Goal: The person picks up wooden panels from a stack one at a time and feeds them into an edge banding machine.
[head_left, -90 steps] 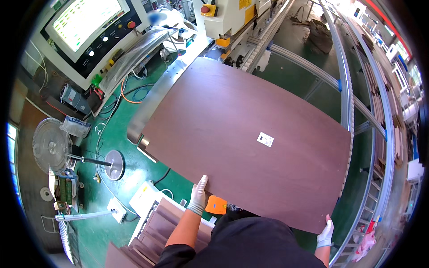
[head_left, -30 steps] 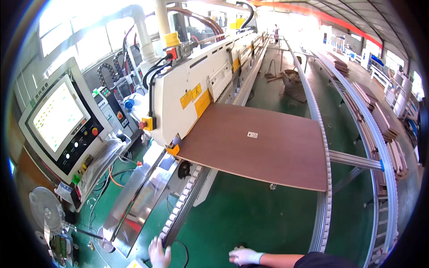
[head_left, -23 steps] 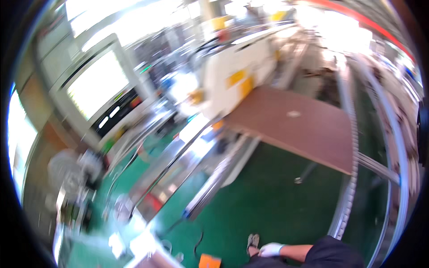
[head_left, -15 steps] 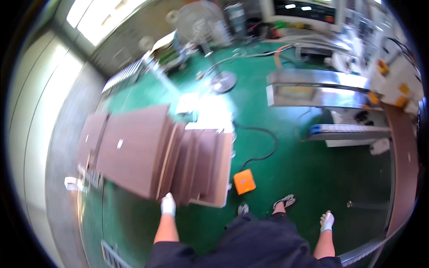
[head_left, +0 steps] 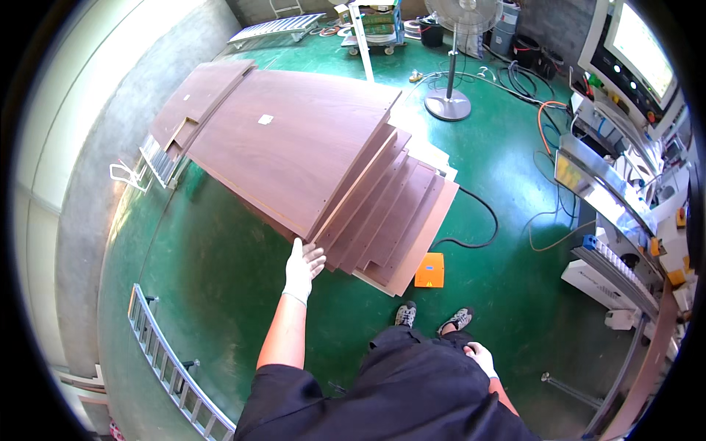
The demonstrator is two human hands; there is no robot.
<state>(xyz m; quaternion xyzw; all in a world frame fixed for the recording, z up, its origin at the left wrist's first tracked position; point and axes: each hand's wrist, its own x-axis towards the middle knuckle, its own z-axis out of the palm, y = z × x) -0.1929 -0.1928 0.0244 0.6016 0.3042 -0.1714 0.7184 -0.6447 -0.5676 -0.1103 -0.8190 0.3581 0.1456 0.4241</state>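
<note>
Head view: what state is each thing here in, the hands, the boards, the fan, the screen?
Left hand: gloved, fingers spread, touching the near corner of the top board.
Right hand: gloved, down by the hip, holding nothing.
Top board: flat on the stack, small white label on it.
Stack of boards: fanned out, edges stepped.
Fan: standing upright; spinning or not, cannot tell.
Screen: lit.
Orange pad: flat on the floor.
</note>
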